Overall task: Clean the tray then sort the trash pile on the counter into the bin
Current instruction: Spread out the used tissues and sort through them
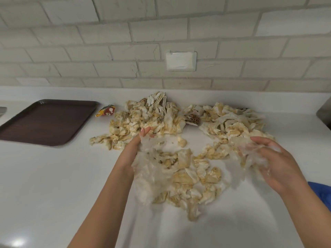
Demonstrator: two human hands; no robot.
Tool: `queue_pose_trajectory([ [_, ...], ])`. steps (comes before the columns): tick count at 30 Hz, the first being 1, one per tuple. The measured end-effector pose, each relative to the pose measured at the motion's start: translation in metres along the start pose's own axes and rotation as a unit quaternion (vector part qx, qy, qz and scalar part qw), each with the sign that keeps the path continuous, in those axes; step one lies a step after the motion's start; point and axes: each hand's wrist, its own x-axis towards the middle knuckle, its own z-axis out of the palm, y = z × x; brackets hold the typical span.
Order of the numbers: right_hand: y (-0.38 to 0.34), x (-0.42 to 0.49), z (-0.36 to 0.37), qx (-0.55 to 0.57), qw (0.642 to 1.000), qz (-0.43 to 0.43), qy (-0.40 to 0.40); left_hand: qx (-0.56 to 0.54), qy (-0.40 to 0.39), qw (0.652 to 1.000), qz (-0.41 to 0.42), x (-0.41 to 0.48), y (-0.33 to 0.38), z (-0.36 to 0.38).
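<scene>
A wide pile of crumpled, yellow-stained paper napkins (pixel 143 119) spreads over the white counter (pixel 53 176), from the wall toward me. My left hand (pixel 133 151) grips a blurred clump of thin white tissue (pixel 150 169) lifted over the near part of the pile. My right hand (pixel 274 163) holds another blurred wad of tissue (pixel 250 154) at the pile's right side. The dark brown tray (pixel 44 120) lies bare at the far left. No bin is in view.
A red and yellow wrapper (pixel 106 110) lies between the tray and the pile. A leopard-print wrapper (pixel 192 119) sits within the pile. A white wall plate (pixel 180 61) is set in the brick wall. Something blue (pixel 320 194) shows at the right edge.
</scene>
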Motion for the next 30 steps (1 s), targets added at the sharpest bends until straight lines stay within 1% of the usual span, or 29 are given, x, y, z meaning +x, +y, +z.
queue_pose_trajectory([
  [2,0.002,-0.005,0.000,0.016,1.000,-0.001,-0.011,-0.030,-0.011,0.999,0.007,0.000,-0.003,-0.007],
  [3,0.004,-0.006,0.000,0.019,1.000,0.002,-0.017,-0.056,-0.029,0.998,0.013,-0.001,-0.003,-0.007],
  [4,0.007,-0.007,0.001,0.024,0.999,0.004,-0.024,-0.113,-0.065,0.991,0.010,-0.003,-0.005,-0.007],
  [5,0.010,-0.008,0.002,0.031,0.999,0.006,-0.030,-0.186,-0.117,0.976,0.000,-0.009,-0.009,-0.007],
  [6,0.014,-0.007,0.003,0.039,0.999,0.007,-0.038,-0.229,-0.151,0.962,-0.001,-0.014,-0.011,-0.004],
  [7,0.017,-0.006,0.003,0.042,0.998,0.010,-0.043,-0.242,-0.163,0.957,0.004,-0.019,-0.015,-0.002],
  [8,0.020,-0.006,0.005,0.040,0.998,0.012,-0.047,-0.245,-0.159,0.956,0.007,-0.021,-0.018,-0.001],
  [10,0.027,-0.004,0.008,0.036,0.998,0.012,-0.046,-0.212,-0.146,0.966,0.018,-0.027,-0.021,0.006],
  [11,0.030,-0.004,0.010,0.032,0.999,0.012,-0.042,-0.194,-0.152,0.969,0.024,-0.030,-0.023,0.009],
  [15,0.043,-0.004,0.017,0.037,0.998,0.042,-0.016,-0.140,-0.211,0.966,0.050,-0.039,-0.029,0.020],
  [18,0.051,-0.005,0.020,0.053,0.997,0.054,-0.026,-0.074,-0.240,0.965,0.082,-0.048,-0.033,0.027],
  [20,0.054,-0.006,0.021,0.032,0.998,0.047,-0.028,-0.016,-0.231,0.967,0.107,-0.054,-0.037,0.032],
  [22,0.055,-0.007,0.021,0.023,0.998,0.046,-0.032,0.014,-0.224,0.967,0.123,-0.059,-0.041,0.035],
  [24,0.057,-0.008,0.019,0.028,0.997,0.051,-0.042,0.034,-0.193,0.972,0.133,-0.061,-0.045,0.037],
  [27,0.053,-0.008,0.014,0.026,0.997,0.062,-0.025,0.028,-0.121,0.982,0.142,-0.067,-0.046,0.041],
  [30,0.043,-0.006,0.003,0.049,0.996,0.075,0.013,-0.006,-0.014,0.992,0.124,-0.062,-0.048,0.035],
])
